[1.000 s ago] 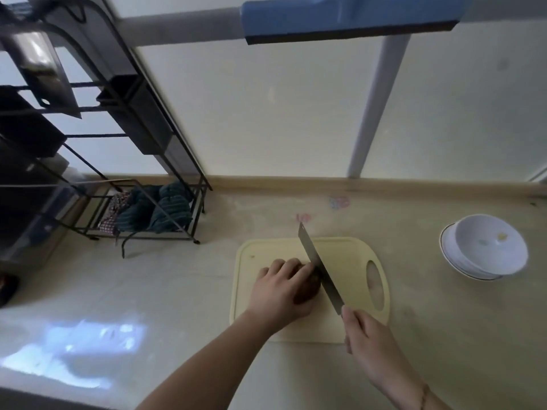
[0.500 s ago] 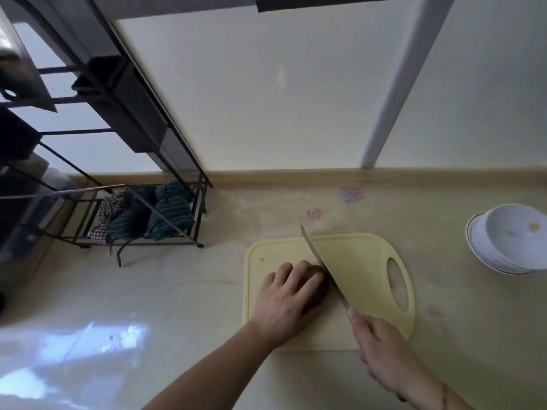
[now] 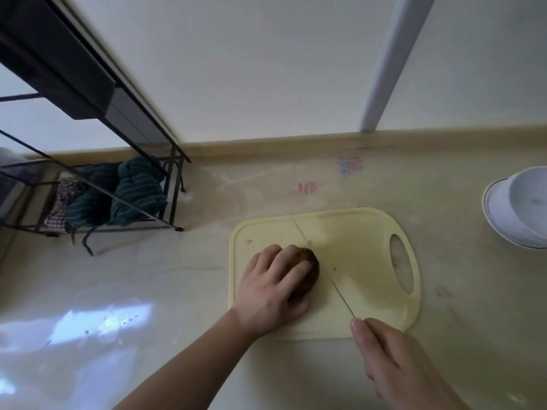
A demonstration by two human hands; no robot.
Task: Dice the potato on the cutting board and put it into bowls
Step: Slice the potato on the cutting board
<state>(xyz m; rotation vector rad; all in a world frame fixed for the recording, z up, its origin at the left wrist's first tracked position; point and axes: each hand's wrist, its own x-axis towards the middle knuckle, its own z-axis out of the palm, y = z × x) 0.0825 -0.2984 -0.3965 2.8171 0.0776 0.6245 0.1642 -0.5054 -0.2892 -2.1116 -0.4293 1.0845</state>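
Note:
A brown potato [image 3: 310,267] lies on the pale yellow cutting board [image 3: 367,255] in the middle of the counter. My left hand [image 3: 273,287] covers most of it, fingers curled over its top, holding it down. My right hand [image 3: 393,362] grips the handle of a knife [image 3: 322,266], forefinger along the spine. The blade stands on edge just right of the potato, running from the board's far edge toward me. Stacked white bowls [image 3: 521,208] sit at the right edge of the view, partly cut off.
A black wire rack [image 3: 97,184] with folded striped cloths [image 3: 133,193] stands at the back left of the counter. A wall and a white post [image 3: 390,63] bound the far side. The countertop is beige and glossy.
The camera has shifted left and closer. The knife blade now shows edge-on beside the potato instead of tilted. My left hand stays on the potato.

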